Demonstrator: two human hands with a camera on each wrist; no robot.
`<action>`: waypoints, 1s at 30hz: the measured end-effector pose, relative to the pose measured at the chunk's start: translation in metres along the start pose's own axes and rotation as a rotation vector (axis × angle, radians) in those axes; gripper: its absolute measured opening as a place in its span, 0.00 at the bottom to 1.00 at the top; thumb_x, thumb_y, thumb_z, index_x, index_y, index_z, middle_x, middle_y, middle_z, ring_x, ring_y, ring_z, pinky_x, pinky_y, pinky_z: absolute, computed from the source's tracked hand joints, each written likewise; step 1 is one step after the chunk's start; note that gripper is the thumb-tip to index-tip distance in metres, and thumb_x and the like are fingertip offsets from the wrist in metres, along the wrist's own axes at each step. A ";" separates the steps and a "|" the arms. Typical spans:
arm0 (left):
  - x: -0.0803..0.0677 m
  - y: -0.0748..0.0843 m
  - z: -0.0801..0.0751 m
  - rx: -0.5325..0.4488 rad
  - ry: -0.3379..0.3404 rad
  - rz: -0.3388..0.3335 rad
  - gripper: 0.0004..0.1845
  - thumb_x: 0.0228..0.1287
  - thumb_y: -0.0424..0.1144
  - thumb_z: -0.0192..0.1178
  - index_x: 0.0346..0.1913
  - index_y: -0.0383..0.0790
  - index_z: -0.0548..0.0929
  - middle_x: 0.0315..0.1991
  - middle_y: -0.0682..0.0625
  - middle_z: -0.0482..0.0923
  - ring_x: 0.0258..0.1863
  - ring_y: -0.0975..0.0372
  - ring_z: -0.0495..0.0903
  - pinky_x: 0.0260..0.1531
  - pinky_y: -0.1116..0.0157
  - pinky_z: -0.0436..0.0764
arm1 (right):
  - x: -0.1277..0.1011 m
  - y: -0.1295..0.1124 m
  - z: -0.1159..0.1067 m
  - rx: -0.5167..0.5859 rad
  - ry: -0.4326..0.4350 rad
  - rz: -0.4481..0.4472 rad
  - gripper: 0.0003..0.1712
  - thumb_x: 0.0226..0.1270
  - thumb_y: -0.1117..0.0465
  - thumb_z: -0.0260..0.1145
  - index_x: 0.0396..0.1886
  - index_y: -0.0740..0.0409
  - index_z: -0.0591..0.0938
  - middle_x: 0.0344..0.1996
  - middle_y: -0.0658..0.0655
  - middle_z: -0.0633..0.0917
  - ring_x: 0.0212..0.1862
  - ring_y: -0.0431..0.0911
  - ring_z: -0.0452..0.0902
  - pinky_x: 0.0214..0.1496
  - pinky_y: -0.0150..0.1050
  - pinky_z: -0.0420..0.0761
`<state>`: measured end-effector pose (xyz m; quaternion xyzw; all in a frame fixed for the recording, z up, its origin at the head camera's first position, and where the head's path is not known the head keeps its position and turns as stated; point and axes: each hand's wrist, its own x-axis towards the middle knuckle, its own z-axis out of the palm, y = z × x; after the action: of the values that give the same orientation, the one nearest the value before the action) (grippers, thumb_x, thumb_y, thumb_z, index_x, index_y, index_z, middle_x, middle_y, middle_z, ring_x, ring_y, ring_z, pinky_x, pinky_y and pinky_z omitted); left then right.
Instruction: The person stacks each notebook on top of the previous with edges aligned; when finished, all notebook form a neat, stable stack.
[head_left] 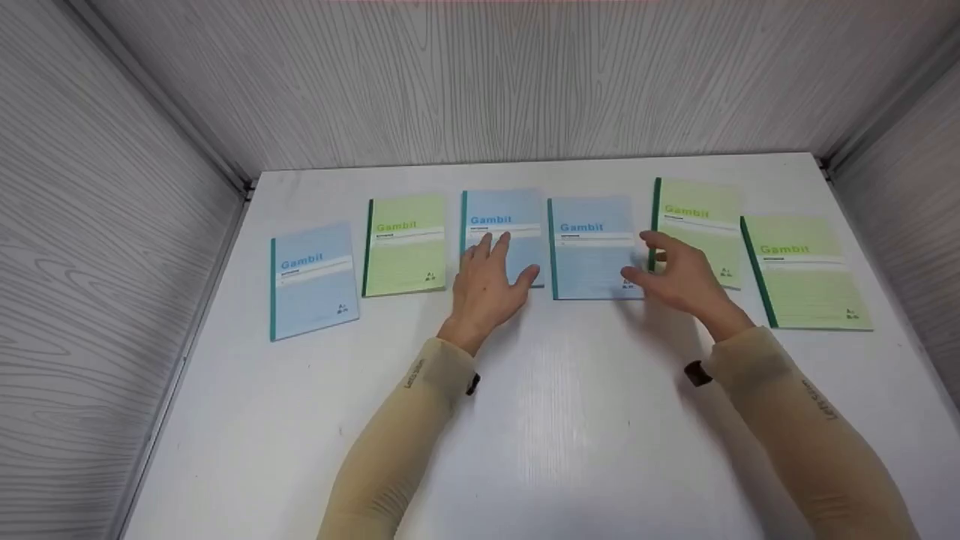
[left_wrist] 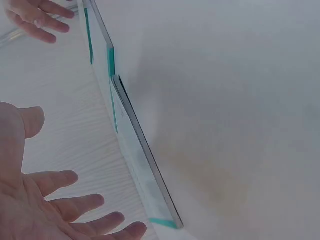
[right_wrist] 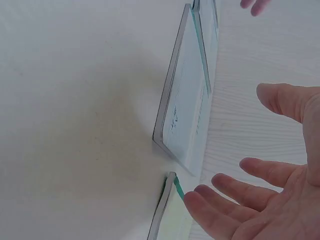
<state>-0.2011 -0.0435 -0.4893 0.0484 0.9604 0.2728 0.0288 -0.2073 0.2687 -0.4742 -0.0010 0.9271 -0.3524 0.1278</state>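
From the head camera, six thin notebooks lie in a row on a white table (head_left: 570, 420), each with the word "Gambit" printed on the cover and a dark green or teal strip along the spine. The left hand (head_left: 487, 281) is over the lower part of the third notebook (head_left: 504, 217), a light blue one, with fingers straight and a little spread; whether it touches the cover I cannot tell. The right hand (head_left: 679, 277) is held above the gap between the fourth notebook (head_left: 589, 247), also light blue, and the fifth notebook (head_left: 701, 217), pale green, with fingers loosely bent and holding nothing.

In the left wrist camera, the left hand (left_wrist: 45, 200) shows its palm with fingers apart, beside the edge of a blue notebook (left_wrist: 142, 165) lying flat on the table.

In the right wrist camera, the right hand (right_wrist: 270, 200) is also spread and empty, near the corner of a blue notebook (right_wrist: 187, 120) and the corner of a green notebook (right_wrist: 170, 210).
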 end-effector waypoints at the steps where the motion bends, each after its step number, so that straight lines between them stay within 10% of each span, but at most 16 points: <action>1: 0.003 0.005 0.003 -0.029 -0.004 0.000 0.41 0.83 0.60 0.61 0.88 0.44 0.68 0.90 0.39 0.63 0.88 0.40 0.64 0.86 0.40 0.70 | 0.003 0.000 0.000 0.033 -0.011 0.020 0.49 0.80 0.43 0.71 0.91 0.55 0.63 0.88 0.67 0.68 0.84 0.69 0.68 0.86 0.69 0.70; 15: 0.034 0.038 0.045 -0.358 -0.132 -0.045 0.32 0.81 0.47 0.64 0.82 0.41 0.76 0.82 0.43 0.77 0.84 0.49 0.74 0.85 0.52 0.73 | 0.020 -0.004 0.000 0.197 -0.095 0.173 0.44 0.83 0.44 0.69 0.89 0.54 0.66 0.84 0.67 0.72 0.70 0.59 0.80 0.75 0.55 0.86; 22: 0.027 0.063 0.032 -0.434 -0.213 -0.144 0.33 0.82 0.42 0.65 0.84 0.39 0.73 0.85 0.40 0.72 0.87 0.47 0.70 0.86 0.48 0.71 | 0.020 -0.012 0.001 0.164 -0.103 0.210 0.44 0.83 0.44 0.69 0.88 0.57 0.68 0.84 0.69 0.72 0.73 0.61 0.79 0.76 0.57 0.85; 30: 0.051 0.053 0.057 -0.524 -0.215 -0.231 0.36 0.78 0.42 0.68 0.84 0.42 0.73 0.84 0.43 0.73 0.86 0.50 0.71 0.85 0.52 0.73 | 0.024 -0.009 0.001 0.222 -0.081 0.274 0.42 0.82 0.45 0.69 0.87 0.57 0.69 0.85 0.66 0.72 0.76 0.60 0.76 0.79 0.56 0.83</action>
<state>-0.2435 0.0366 -0.5116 -0.0413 0.8479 0.4995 0.1728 -0.2315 0.2592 -0.4748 0.1252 0.8680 -0.4318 0.2110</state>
